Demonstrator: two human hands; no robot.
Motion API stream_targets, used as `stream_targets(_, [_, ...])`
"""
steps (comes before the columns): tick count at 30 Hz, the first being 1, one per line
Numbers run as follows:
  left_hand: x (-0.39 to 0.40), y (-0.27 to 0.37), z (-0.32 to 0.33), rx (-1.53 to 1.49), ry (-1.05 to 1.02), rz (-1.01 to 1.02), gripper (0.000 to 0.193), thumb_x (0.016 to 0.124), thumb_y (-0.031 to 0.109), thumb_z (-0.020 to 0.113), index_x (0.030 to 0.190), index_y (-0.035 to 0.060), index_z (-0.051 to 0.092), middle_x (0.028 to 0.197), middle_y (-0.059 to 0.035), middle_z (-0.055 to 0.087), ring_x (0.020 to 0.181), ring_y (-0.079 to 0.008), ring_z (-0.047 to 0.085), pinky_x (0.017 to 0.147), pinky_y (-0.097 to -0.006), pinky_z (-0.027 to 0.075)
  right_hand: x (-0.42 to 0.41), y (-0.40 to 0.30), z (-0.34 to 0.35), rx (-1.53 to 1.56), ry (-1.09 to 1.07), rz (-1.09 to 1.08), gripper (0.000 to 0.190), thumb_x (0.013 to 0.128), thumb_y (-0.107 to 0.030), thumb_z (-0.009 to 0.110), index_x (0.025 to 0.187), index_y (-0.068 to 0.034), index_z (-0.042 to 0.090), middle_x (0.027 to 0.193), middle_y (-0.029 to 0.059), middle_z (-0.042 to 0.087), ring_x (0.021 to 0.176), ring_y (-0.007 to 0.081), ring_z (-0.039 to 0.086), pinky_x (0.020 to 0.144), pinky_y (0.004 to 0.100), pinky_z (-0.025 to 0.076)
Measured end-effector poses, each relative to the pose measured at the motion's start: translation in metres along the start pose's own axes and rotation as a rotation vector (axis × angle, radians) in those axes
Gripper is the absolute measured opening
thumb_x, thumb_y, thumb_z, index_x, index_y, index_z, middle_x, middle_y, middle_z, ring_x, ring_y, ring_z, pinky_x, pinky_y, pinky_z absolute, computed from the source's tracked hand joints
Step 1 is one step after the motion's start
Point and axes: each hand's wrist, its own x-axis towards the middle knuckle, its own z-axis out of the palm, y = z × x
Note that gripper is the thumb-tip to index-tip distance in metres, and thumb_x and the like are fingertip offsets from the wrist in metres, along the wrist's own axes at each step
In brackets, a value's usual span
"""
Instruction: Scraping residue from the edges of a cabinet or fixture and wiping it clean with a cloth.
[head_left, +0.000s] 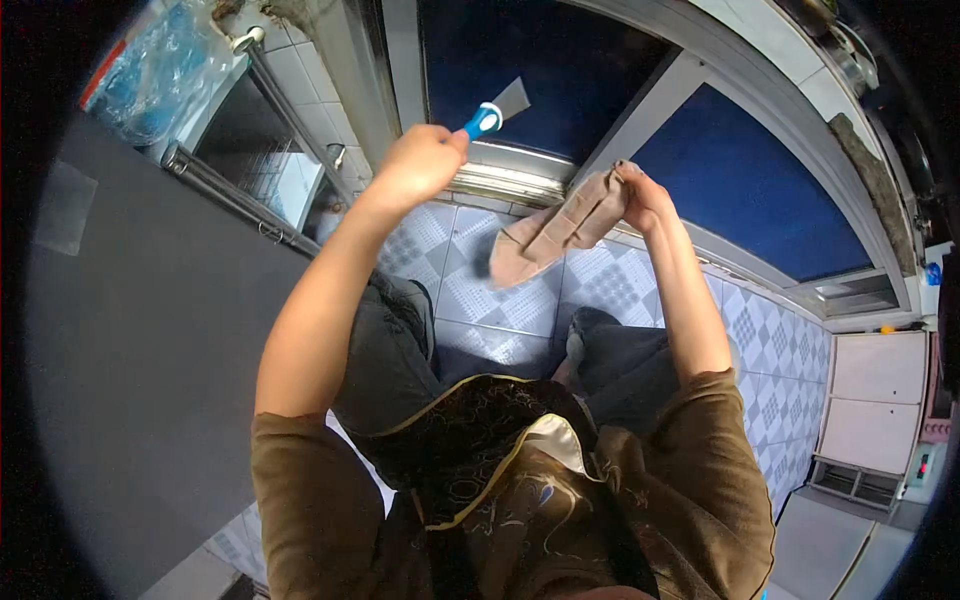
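Observation:
My left hand (427, 161) is closed around the blue and white handle of a scraper (512, 99). The scraper's flat, pale blade points up and to the right, in front of a dark glass pane (525, 52). In my right hand (646, 196) hangs a folded, pinkish-beige cloth (562, 229), gripped at its upper right end. Its lower left end hangs loose over the tiled floor. The scraper and the cloth are apart.
A sliding door's metal track (510, 180) runs beyond my hands, with a second glass pane (757, 187) at right. At left are a grey panel (150, 322), metal rails (232, 206) and a plastic-wrapped bundle (161, 82). White cabinets (874, 397) stand far right on the patterned tiles (780, 352).

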Motion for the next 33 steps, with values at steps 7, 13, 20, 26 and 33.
stream_targets(7, [-0.012,-0.009,-0.002,0.447,-0.032,-0.02,0.034,0.078,0.029,0.047,0.079,-0.0023,0.061,0.081,-0.0243,0.059,0.084,-0.0379,0.057,0.075,-0.0426,0.044,-0.034,-0.009,0.038,0.102,0.201,-0.489,0.021,0.078,-0.006,0.055,0.099,-0.005,0.053,0.087,0.0051,0.057,0.078,0.0177,0.055,0.071,0.0281,0.045])
stream_targets(13, [-0.021,0.0,0.0,0.621,-0.087,0.075,0.035,0.079,0.03,0.049,0.081,-0.0033,0.06,0.077,-0.0248,0.058,0.079,-0.0378,0.058,0.073,-0.0428,0.045,-0.066,-0.049,0.174,-0.273,0.208,-1.502,0.029,0.078,-0.006,0.053,0.106,-0.002,0.049,0.104,0.011,0.053,0.095,0.0239,0.053,0.084,0.0311,0.041])
stream_targets(20, [-0.02,-0.007,0.01,0.635,-0.169,0.131,0.034,0.077,0.029,0.051,0.075,-0.0036,0.06,0.076,-0.0233,0.059,0.075,-0.0382,0.058,0.07,-0.0443,0.045,0.01,-0.098,0.227,-1.688,0.251,-2.256,0.042,0.069,-0.013,0.054,0.11,-0.005,0.046,0.119,0.0152,0.041,0.114,0.0311,0.037,0.091,0.0394,0.035])
stream_targets(26, [-0.032,-0.01,0.003,0.635,-0.142,0.197,0.03,0.076,0.027,0.051,0.072,-0.0011,0.061,0.075,-0.0209,0.06,0.074,-0.0353,0.059,0.069,-0.0426,0.046,0.021,-0.127,0.129,-1.78,0.435,-2.231,0.051,0.068,-0.02,0.053,0.115,-0.002,0.044,0.125,0.0145,0.035,0.117,0.0289,0.033,0.091,0.039,0.034])
stream_targets(33, [-0.019,0.0,0.011,0.717,-0.177,0.213,0.026,0.075,0.025,0.05,0.072,0.002,0.063,0.076,-0.0171,0.062,0.075,-0.0313,0.06,0.069,-0.0389,0.047,0.019,-0.111,0.154,-1.654,0.626,-2.016,0.041,0.068,-0.02,0.056,0.106,-0.005,0.051,0.12,0.0155,0.037,0.112,0.0317,0.035,0.095,0.0431,0.029])
